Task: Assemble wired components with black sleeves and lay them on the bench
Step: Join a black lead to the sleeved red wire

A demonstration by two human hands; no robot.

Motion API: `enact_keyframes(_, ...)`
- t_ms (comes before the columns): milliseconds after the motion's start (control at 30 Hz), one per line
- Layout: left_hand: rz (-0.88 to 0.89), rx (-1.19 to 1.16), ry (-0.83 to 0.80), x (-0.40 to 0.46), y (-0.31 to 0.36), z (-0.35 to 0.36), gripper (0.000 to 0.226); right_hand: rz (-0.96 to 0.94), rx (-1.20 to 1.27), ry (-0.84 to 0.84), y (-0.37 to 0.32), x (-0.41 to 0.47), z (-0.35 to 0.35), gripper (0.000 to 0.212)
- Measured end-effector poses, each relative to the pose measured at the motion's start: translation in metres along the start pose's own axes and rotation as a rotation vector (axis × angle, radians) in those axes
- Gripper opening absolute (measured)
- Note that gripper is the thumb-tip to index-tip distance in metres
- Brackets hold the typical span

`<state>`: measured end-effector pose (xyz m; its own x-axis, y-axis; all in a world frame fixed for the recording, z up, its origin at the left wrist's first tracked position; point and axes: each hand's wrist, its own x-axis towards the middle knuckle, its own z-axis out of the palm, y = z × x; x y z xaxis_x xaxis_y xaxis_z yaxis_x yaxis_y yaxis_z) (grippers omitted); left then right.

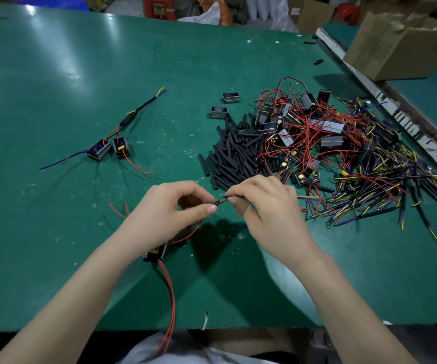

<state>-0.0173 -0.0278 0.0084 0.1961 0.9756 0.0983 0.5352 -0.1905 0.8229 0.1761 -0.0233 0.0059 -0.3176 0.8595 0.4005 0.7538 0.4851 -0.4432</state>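
Two hands meet above the near middle of the green bench (54, 74). My left hand (171, 211) pinches a bundle of thin wires (218, 202) between thumb and forefinger; my right hand (267, 203) grips the same bundle from the other side, fingers curled round it. A small black component (155, 253) hangs under my left wrist, its red leads (170, 298) trailing over the near edge. Toward the right edge lies a heap of loose black sleeves (233, 156), touching a tangle of wired components (330, 148). Two open black casings (225, 105) sit just beside the heap; I cannot tell whether anything is inside them. One finished assembly (112, 143) lies left of centre. A cardboard box (401, 46) stands at the far right corner, its contents hidden.
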Motion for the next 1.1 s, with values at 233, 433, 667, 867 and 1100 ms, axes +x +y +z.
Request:
enact_keyframes(233, 0.048, -0.021, 0.028, 0.000, -0.004, 0.006, 0.005, -0.008, 0.012, -0.012, 0.002, 0.003, -0.002, 0.018)
enact_keyframes(433, 0.134, 0.101, 0.096, -0.001, -0.003, 0.006, 0.016, -0.004, -0.001, -0.051, 0.003, 0.004, 0.000, 0.014)
enact_keyframes(667, 0.155, 0.235, 0.059, -0.004, -0.007, 0.008, 0.004, -0.100, -0.054, -0.099, 0.007, 0.003, -0.003, 0.015)
enact_keyframes(867, 0.138, 0.253, 0.088, -0.005, -0.005, 0.009, 0.004, -0.174, -0.065, -0.100, 0.011, 0.003, -0.008, 0.016)
enact_keyframes(1100, 0.142, 0.253, 0.032, -0.006, 0.001, 0.006, 0.009, -0.214, -0.056, -0.130, 0.011, 0.006, -0.013, 0.016)
